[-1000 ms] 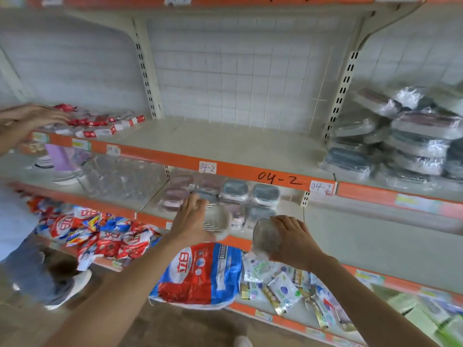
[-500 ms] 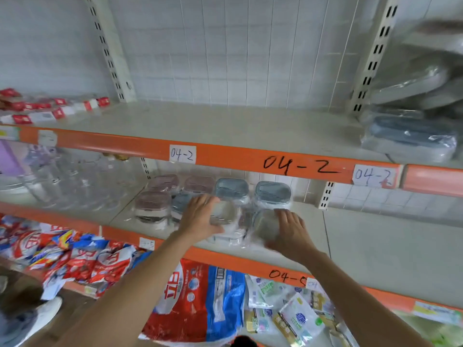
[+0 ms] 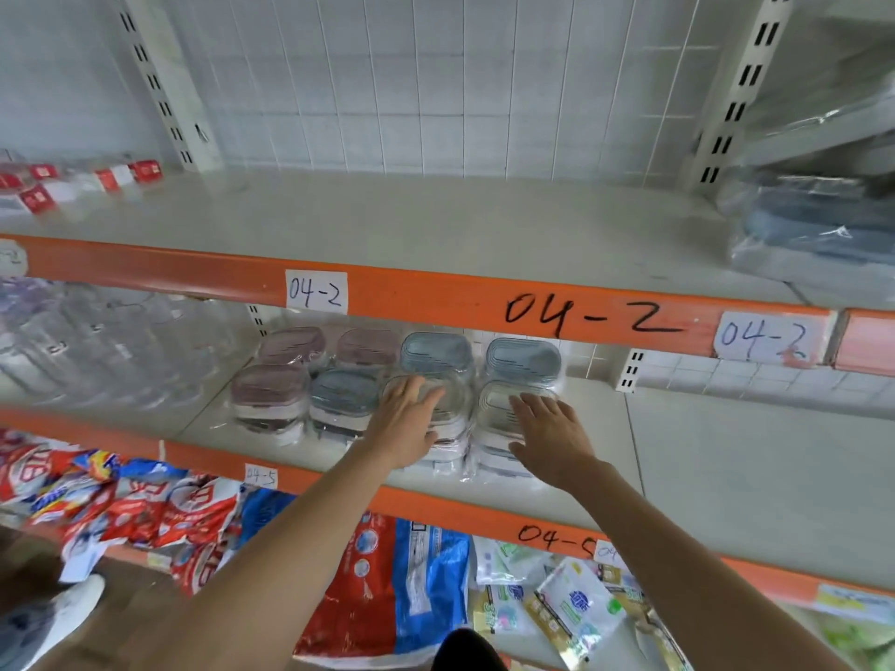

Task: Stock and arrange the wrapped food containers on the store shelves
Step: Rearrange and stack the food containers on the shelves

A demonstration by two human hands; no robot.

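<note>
Nearest the camera, 2 bare forearms reached up and forward from the bottom edge toward the middle shelf (image 3: 687, 481), the landmark for everything here. Below that shelf lay red and blue bags (image 3: 387, 588) and small packets (image 3: 571, 607).

On the middle shelf, the left hand (image 3: 404, 423) lay with straight, slightly spread fingers on a clear-lidded wrapped container (image 3: 438, 414) in the front row. The right hand (image 3: 549, 435) rested the same way, fingers extended and apart, on a second clear-lidded wrapped container (image 3: 503, 414) just beside the first. Neither hand curled around anything.

To the left along the same front row stood a blue-lidded container (image 3: 341, 397) and a pink-lidded one (image 3: 269, 397). Behind them was a back row of 4 containers (image 3: 436, 351), 2 pink and 2 blue.

Judging by this, 8 containers were placed and the front row looked complete. The right part of the middle shelf was bare, and the upper shelf (image 3: 436, 234), marked 04-2, held only wrapped stock (image 3: 818, 225) at its far right, so much stocking appeared to remain.
</note>
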